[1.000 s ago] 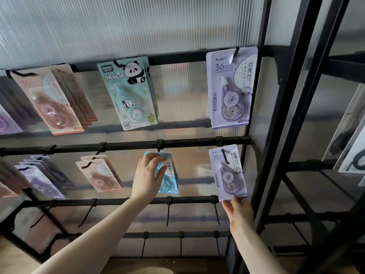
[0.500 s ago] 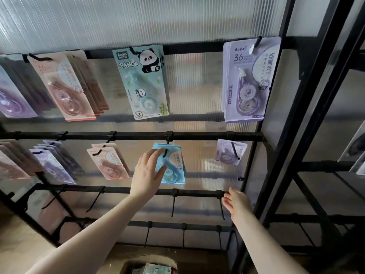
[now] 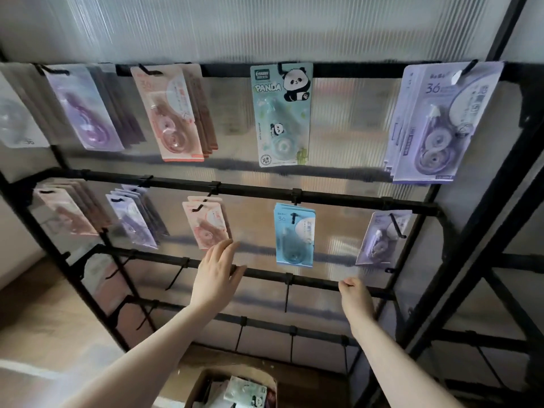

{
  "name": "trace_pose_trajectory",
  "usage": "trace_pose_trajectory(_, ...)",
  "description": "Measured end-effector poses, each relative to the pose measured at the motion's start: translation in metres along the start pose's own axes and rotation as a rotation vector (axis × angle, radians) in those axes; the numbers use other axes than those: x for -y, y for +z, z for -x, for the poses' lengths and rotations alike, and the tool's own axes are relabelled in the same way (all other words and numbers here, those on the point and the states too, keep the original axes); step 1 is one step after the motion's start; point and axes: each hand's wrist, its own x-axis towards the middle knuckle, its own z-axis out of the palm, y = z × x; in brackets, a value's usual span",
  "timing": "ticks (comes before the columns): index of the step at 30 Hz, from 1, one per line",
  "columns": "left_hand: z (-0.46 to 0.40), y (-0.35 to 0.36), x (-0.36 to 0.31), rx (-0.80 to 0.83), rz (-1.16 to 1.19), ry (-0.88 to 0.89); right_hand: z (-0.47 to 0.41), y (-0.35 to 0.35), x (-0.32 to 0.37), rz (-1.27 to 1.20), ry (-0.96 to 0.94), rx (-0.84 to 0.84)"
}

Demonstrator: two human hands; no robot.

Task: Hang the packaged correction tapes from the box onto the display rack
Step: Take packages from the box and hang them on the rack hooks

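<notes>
Rack bars (image 3: 265,191) carry hanging packs; box (image 3: 206,384) sits below both hands.

Box (image 3: 206,387) cut by bottom edge; far-left pack (image 3: 17,119) cropped, blurred.

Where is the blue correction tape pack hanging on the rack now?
In the head view the blue pack hangs from the middle rail, right of centre, between the pink packs and the tilted purple pack.
</notes>
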Motion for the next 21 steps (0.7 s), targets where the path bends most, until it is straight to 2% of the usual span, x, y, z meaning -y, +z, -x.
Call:
trace_pose_trajectory(5, 0.018, -0.010, 0.052, 0.039, -0.020, -0.022, 0.016, 0.050, 0.011, 0.115, -0.055, -0.007)
trace_pose_trajectory(13, 0.057, -0.007, 0.171, 0.194, -0.051, -0.076, 0.050, 0.157, -0.001, 0.399, -0.093, 0.058)
trace_pose_trajectory(17, 0.074, 0.003, 0.214, 0.258, -0.094, -0.090, 0.071, 0.194, -0.009, 0.582, -0.119, 0.030)
trace_pose_trajectory(21, 0.101, 0.032, 0.244, 0.378, -0.101, -0.143, 0.083, 0.221, -0.033, 0.702, -0.142, 0.089)
